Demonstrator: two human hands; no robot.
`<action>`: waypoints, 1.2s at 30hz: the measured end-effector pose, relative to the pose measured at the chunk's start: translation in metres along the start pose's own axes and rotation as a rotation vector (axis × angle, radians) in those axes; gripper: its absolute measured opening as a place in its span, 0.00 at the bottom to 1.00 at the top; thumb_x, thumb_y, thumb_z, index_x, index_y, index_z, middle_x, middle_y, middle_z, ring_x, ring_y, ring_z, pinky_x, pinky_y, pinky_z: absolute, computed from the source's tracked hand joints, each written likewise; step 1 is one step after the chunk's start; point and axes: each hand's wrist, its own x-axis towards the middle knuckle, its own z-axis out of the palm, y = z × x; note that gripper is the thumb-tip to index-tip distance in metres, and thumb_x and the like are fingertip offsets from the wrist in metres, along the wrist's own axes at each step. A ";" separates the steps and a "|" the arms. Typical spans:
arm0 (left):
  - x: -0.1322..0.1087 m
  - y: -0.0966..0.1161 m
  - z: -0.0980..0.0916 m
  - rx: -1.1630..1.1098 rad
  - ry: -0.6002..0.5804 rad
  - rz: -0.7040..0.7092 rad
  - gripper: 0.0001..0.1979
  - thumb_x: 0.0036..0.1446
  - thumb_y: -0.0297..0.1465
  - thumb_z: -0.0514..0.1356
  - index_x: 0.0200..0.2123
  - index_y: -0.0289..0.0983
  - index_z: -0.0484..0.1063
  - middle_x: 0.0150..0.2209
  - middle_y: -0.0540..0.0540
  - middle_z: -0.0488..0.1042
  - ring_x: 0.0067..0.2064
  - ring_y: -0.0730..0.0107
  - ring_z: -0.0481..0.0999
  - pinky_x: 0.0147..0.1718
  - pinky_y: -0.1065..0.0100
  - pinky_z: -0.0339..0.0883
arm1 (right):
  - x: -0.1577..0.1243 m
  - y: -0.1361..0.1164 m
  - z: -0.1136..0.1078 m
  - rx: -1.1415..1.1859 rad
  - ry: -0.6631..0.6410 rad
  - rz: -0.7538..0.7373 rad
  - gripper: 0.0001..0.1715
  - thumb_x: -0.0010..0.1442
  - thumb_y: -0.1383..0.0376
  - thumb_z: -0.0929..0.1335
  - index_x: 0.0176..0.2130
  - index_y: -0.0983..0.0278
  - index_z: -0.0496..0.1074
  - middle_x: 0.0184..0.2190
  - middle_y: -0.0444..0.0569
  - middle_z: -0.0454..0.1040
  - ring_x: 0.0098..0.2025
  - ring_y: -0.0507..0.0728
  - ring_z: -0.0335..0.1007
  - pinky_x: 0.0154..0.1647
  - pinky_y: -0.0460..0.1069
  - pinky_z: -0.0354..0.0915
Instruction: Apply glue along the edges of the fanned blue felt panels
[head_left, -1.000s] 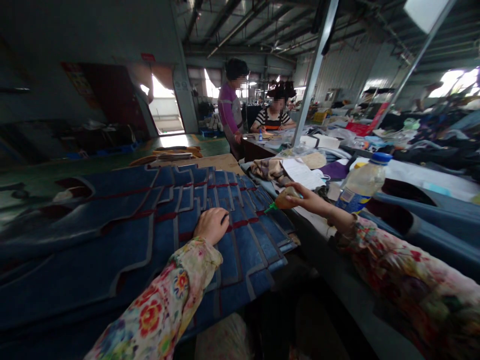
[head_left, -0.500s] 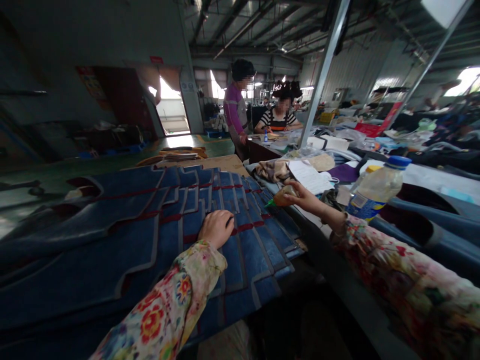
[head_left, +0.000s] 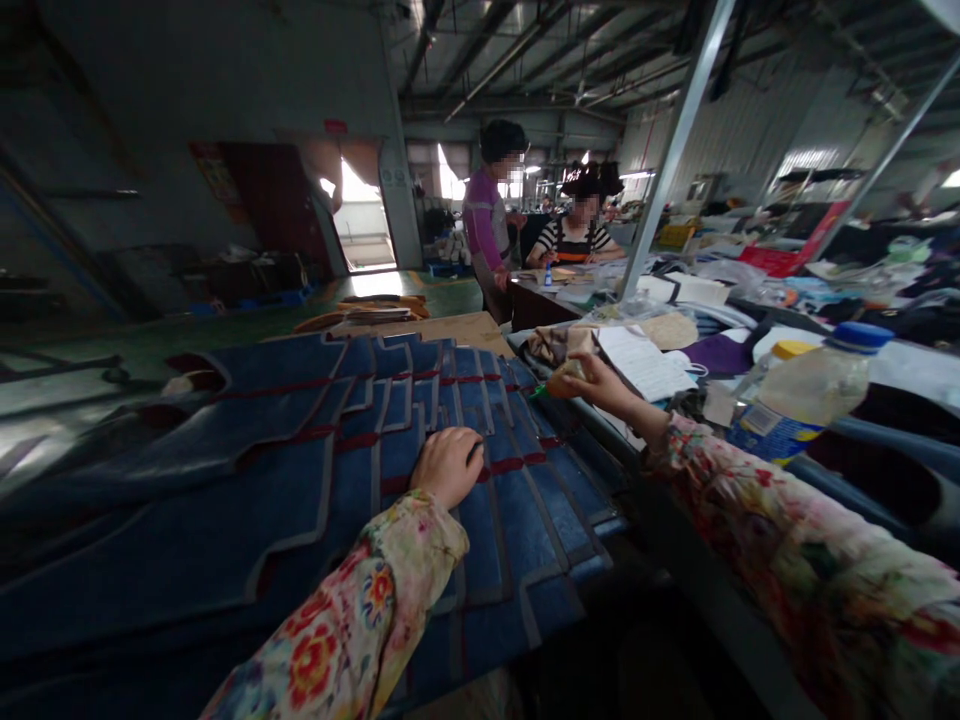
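Overlapping blue panels (head_left: pixel 292 500), leather-like with grey edges and dark red strips, lie in staggered rows on the work surface. My left hand (head_left: pixel 448 466) rests on them near the middle, palm down with its fingers curled. Something small and dark shows by its thumb, too small to name. To the right, my right hand (head_left: pixel 600 385) grips a small squeeze bottle (head_left: pixel 562 380) with amber contents and a green tip. The bottle is tilted, its tip pointing left and low over the right edge of the panels.
A large clear plastic bottle (head_left: pixel 810 390) with a blue cap stands right of my right forearm. Paper sheets (head_left: pixel 645 360) and cloth lie beyond that hand. A metal post (head_left: pixel 679 140) rises behind. Two co-workers, one standing (head_left: pixel 486 215), one seated (head_left: pixel 574 240), are at a farther table.
The view has swung slightly left. My right hand has brought the squeeze bottle a little left over the panels. My left hand stays at the same place on them.
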 end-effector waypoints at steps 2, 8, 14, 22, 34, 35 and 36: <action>0.000 0.000 0.000 0.000 0.005 0.001 0.09 0.58 0.31 0.51 0.40 0.40 0.70 0.43 0.47 0.74 0.47 0.64 0.70 0.47 0.61 0.61 | 0.005 0.001 0.004 0.016 -0.001 0.025 0.29 0.51 0.54 0.68 0.49 0.62 0.61 0.43 0.52 0.67 0.48 0.62 0.64 0.49 0.59 0.62; 0.000 -0.001 0.001 -0.005 0.012 0.000 0.10 0.58 0.31 0.51 0.40 0.40 0.70 0.43 0.48 0.74 0.47 0.64 0.70 0.47 0.61 0.61 | 0.016 0.004 0.007 0.006 0.000 0.063 0.28 0.50 0.54 0.68 0.49 0.61 0.62 0.43 0.52 0.68 0.47 0.62 0.65 0.49 0.59 0.62; 0.000 -0.001 0.002 -0.009 0.014 0.005 0.10 0.58 0.31 0.52 0.40 0.40 0.71 0.43 0.47 0.74 0.47 0.63 0.70 0.47 0.60 0.61 | 0.007 -0.002 -0.014 0.027 -0.111 0.065 0.28 0.50 0.53 0.68 0.48 0.61 0.63 0.44 0.51 0.69 0.48 0.62 0.65 0.50 0.59 0.61; 0.001 0.000 0.000 0.011 0.005 0.006 0.10 0.58 0.31 0.51 0.39 0.39 0.71 0.43 0.47 0.74 0.47 0.63 0.70 0.47 0.60 0.62 | -0.021 -0.020 -0.049 0.103 -0.263 0.183 0.30 0.48 0.51 0.69 0.48 0.62 0.65 0.42 0.51 0.71 0.47 0.63 0.66 0.49 0.58 0.62; 0.001 0.000 0.000 0.023 0.014 0.014 0.10 0.58 0.31 0.51 0.39 0.40 0.71 0.42 0.47 0.75 0.46 0.63 0.71 0.46 0.61 0.62 | -0.040 -0.036 -0.056 0.118 -0.232 0.249 0.31 0.48 0.52 0.70 0.49 0.62 0.65 0.43 0.50 0.72 0.48 0.62 0.66 0.47 0.55 0.64; 0.001 -0.001 0.000 0.024 0.015 0.016 0.10 0.57 0.31 0.51 0.39 0.40 0.71 0.42 0.47 0.75 0.46 0.64 0.71 0.46 0.61 0.62 | -0.040 -0.036 -0.058 0.143 -0.265 0.273 0.31 0.47 0.52 0.70 0.48 0.61 0.66 0.44 0.50 0.72 0.47 0.61 0.67 0.46 0.54 0.65; 0.001 -0.001 0.000 0.024 0.017 0.018 0.10 0.57 0.31 0.51 0.39 0.40 0.71 0.42 0.47 0.75 0.46 0.64 0.71 0.46 0.61 0.62 | -0.041 -0.037 -0.061 0.165 -0.296 0.305 0.30 0.47 0.52 0.70 0.48 0.61 0.66 0.44 0.49 0.72 0.47 0.61 0.67 0.44 0.53 0.67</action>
